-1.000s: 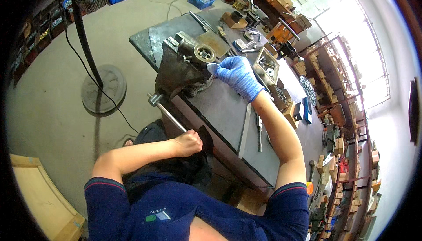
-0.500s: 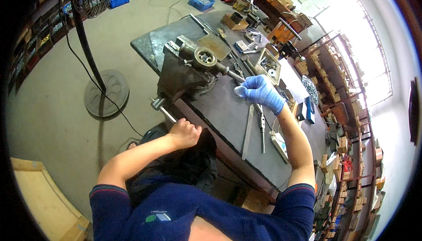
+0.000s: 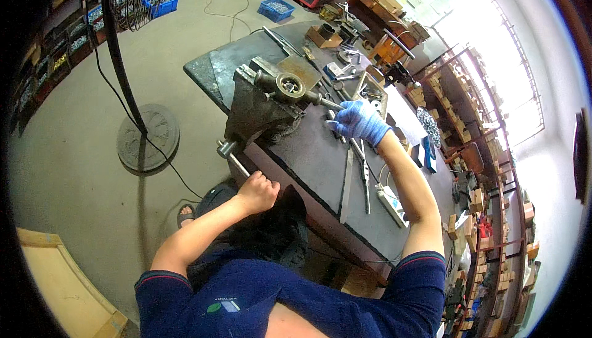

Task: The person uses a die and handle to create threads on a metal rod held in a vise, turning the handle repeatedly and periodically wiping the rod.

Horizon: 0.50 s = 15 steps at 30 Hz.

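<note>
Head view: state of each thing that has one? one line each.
bench vise: jaws shut on a round metal part.
vise handle: gripped by the bare left hand.
right hand: blue glove on, resting over tools on the bench, grip hidden.
long flat file: lying loose on the workbench.
power strip: on the bench, cable attached.

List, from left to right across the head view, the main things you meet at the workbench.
Round fan base on the floor → left hand on the vise handle → bench vise → gloved right hand → white power strip.
</note>
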Tool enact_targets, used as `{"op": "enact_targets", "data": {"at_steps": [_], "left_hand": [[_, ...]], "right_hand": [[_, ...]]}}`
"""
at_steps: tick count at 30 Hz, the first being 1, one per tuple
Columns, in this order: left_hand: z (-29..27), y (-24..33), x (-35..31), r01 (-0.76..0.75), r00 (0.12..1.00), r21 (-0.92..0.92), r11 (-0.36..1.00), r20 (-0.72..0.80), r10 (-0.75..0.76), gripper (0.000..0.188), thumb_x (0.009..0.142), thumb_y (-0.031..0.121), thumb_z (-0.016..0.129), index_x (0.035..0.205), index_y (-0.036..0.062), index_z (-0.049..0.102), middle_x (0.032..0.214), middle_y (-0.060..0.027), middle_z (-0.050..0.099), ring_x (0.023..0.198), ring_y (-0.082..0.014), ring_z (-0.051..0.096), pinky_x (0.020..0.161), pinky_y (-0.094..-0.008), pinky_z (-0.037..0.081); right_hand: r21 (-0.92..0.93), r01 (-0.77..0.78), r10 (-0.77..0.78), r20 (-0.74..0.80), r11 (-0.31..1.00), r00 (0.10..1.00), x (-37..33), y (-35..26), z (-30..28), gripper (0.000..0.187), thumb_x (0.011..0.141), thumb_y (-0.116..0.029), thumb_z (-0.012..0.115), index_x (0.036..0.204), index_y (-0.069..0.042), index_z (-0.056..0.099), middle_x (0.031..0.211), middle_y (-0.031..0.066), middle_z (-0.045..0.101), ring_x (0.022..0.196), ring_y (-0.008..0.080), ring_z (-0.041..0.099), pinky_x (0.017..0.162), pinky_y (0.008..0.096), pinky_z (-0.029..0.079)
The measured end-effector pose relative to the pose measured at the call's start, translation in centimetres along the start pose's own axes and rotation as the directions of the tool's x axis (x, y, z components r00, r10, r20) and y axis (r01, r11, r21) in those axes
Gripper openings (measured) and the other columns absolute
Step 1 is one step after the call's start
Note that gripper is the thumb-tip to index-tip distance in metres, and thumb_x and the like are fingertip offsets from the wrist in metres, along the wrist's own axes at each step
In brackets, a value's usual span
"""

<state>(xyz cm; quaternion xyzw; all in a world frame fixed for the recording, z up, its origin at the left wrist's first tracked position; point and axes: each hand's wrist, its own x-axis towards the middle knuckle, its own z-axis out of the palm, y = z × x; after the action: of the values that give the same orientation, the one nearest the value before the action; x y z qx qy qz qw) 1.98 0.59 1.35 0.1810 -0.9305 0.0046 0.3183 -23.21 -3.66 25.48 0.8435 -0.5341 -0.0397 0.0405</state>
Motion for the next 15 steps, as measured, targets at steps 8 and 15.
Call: {"op": "enact_targets", "data": {"at_steps": [8,15], "left_hand": [[-0.3,-0.2,0.0,-0.029,0.999,0.016,0.999,-0.019,0.029,0.013,0.070,0.016,0.057,0.060,0.0105,0.052,0.051,-0.0066,0.054,0.050,-0.0218,0.054,0.060,-0.0342,0.039],[0.2,-0.4,0.4,-0.038,0.999,0.019,0.999,-0.024,0.038,0.011,0.070,0.016,0.054,0.061,0.0100,0.052,0.051,-0.0059,0.053,0.049,-0.0206,0.054,0.059,-0.0331,0.038]], "right_hand": [[0.181,-0.341,0.337,0.053,0.922,0.940,-1.5,-5.1,-0.6,0.027,0.074,-0.037,0.068,0.075,-0.010,0.071,0.065,0.0100,0.058,0.060,0.0235,0.058,0.058,0.0334,0.046],[0.420,-0.403,0.336,0.225,0.813,0.914,-3.2,-9.9,-2.0,0.045,0.072,-0.050,0.068,0.097,-0.013,0.069,0.074,0.0134,0.066,0.064,0.0242,0.064,0.065,0.0343,0.050]]}}
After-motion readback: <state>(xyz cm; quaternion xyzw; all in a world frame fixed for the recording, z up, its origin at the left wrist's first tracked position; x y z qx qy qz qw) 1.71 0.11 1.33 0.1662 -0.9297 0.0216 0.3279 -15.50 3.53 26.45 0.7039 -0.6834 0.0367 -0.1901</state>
